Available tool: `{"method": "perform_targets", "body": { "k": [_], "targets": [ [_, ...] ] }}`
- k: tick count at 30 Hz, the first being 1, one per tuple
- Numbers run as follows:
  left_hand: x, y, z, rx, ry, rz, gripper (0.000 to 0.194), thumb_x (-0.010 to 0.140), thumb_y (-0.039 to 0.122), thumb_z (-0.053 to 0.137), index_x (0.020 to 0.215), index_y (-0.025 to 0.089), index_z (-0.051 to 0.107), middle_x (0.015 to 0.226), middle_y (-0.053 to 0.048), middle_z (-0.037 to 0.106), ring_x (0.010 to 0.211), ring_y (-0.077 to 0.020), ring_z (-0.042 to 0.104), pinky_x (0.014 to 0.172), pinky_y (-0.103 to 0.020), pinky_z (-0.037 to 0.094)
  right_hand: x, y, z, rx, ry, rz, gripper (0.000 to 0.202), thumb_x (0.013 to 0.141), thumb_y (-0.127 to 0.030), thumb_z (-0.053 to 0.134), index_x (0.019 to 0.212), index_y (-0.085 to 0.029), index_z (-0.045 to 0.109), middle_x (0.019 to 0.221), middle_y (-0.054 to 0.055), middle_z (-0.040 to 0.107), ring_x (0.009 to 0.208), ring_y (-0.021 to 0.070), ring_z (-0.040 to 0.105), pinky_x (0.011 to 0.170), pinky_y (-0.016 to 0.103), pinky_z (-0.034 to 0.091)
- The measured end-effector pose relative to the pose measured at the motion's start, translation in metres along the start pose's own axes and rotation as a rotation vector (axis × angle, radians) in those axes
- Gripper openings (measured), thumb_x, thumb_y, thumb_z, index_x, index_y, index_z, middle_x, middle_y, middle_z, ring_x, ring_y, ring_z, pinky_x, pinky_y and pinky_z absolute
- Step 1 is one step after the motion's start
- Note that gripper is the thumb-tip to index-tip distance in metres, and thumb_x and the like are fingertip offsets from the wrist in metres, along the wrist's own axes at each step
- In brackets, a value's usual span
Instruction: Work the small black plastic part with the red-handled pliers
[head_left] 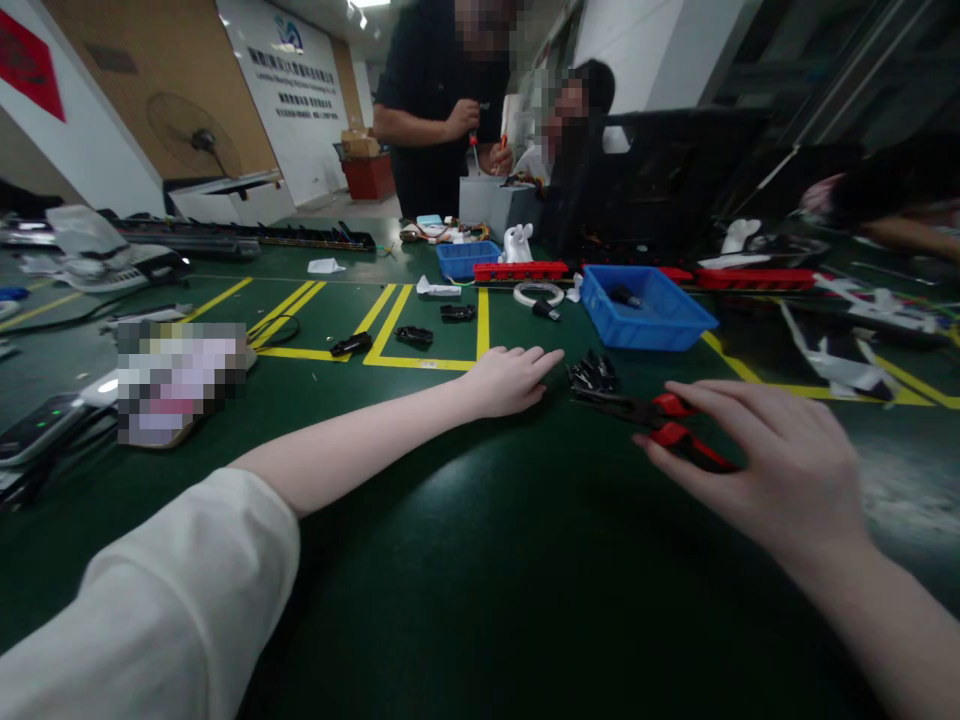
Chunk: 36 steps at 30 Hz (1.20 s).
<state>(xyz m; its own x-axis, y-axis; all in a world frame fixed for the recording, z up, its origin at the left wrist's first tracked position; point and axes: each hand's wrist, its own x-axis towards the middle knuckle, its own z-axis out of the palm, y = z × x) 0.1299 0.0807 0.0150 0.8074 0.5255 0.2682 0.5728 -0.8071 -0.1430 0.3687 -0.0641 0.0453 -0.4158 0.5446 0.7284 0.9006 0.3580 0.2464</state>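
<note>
Red-handled pliers (673, 434) are gripped by my right hand (780, 465), thumb and fingers around the handles. Their dark jaws point left, just below a small pile of black parts (592, 373), too small to tell apart. Left of that pile, my left hand (510, 382) lies on the green tabletop with its fingers stretched out toward it, holding nothing that I can see. Beyond it lie several small black pieces, among them one (457, 313) inside a yellow-taped box and another (415, 336) beside it.
A blue bin (645, 310) stands past the pile, with a black piece inside. A smaller blue bin (466, 260), red strips (521, 271) and a white cable coil (538, 293) lie farther back. A phone (187, 390) rests at left. Across the table a person (442, 110) holds a screwdriver.
</note>
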Motion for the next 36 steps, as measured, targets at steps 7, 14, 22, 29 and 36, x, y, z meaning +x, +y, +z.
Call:
{"method": "perform_targets", "body": {
  "k": [7, 14, 22, 29, 36],
  "targets": [
    [-0.064, -0.101, -0.01, 0.092, 0.029, -0.355, 0.054, 0.093, 0.035, 0.053, 0.139, 0.008, 0.048, 0.143, -0.02, 0.05, 0.128, -0.0339, 0.05, 0.103, -0.046, 0.043, 0.002, -0.038, 0.017, 0.225, -0.154, -0.162, 0.039, 0.085, -0.038, 0.066, 0.118, -0.018, 0.063, 0.107, 0.013, 0.07, 0.096, 0.0293, 0.066, 0.08, 0.044, 0.051],
    [-0.102, -0.1, -0.015, -0.049, -0.089, -0.308, 0.035, 0.097, 0.024, 0.047, 0.126, 0.009, 0.06, 0.118, -0.015, 0.066, 0.112, -0.0256, 0.06, 0.099, -0.04, 0.049, 0.003, -0.046, 0.02, 0.272, -0.195, -0.247, 0.039, 0.085, -0.037, 0.066, 0.12, -0.017, 0.065, 0.109, 0.012, 0.071, 0.097, 0.0265, 0.066, 0.084, 0.042, 0.05],
    [-0.126, -0.034, -0.055, -0.349, -0.113, -0.083, 0.031, 0.098, 0.028, 0.056, 0.126, 0.015, 0.061, 0.118, -0.009, 0.067, 0.107, -0.022, 0.062, 0.093, -0.037, 0.051, -0.003, -0.039, 0.026, 0.264, -0.263, -0.262, 0.044, 0.086, -0.039, 0.066, 0.124, -0.016, 0.061, 0.114, 0.012, 0.069, 0.102, 0.0266, 0.064, 0.085, 0.042, 0.052],
    [-0.161, 0.01, -0.067, -0.522, -0.145, 0.017, 0.043, 0.095, 0.033, 0.061, 0.134, 0.018, 0.052, 0.128, -0.01, 0.059, 0.113, -0.0241, 0.059, 0.092, -0.038, 0.053, 0.001, -0.044, 0.021, 0.263, -0.18, -0.361, 0.044, 0.085, -0.033, 0.067, 0.124, -0.015, 0.06, 0.112, 0.012, 0.069, 0.1, 0.0254, 0.065, 0.086, 0.041, 0.05],
    [-0.179, 0.014, -0.07, -0.757, -0.027, -0.048, 0.038, 0.095, 0.024, 0.058, 0.132, 0.019, 0.051, 0.125, -0.01, 0.054, 0.11, -0.0197, 0.059, 0.093, -0.035, 0.054, 0.002, -0.049, 0.02, 0.249, -0.16, -0.342, 0.044, 0.084, -0.034, 0.068, 0.123, -0.015, 0.061, 0.112, 0.013, 0.07, 0.099, 0.0268, 0.065, 0.084, 0.042, 0.05]
  ]
}}
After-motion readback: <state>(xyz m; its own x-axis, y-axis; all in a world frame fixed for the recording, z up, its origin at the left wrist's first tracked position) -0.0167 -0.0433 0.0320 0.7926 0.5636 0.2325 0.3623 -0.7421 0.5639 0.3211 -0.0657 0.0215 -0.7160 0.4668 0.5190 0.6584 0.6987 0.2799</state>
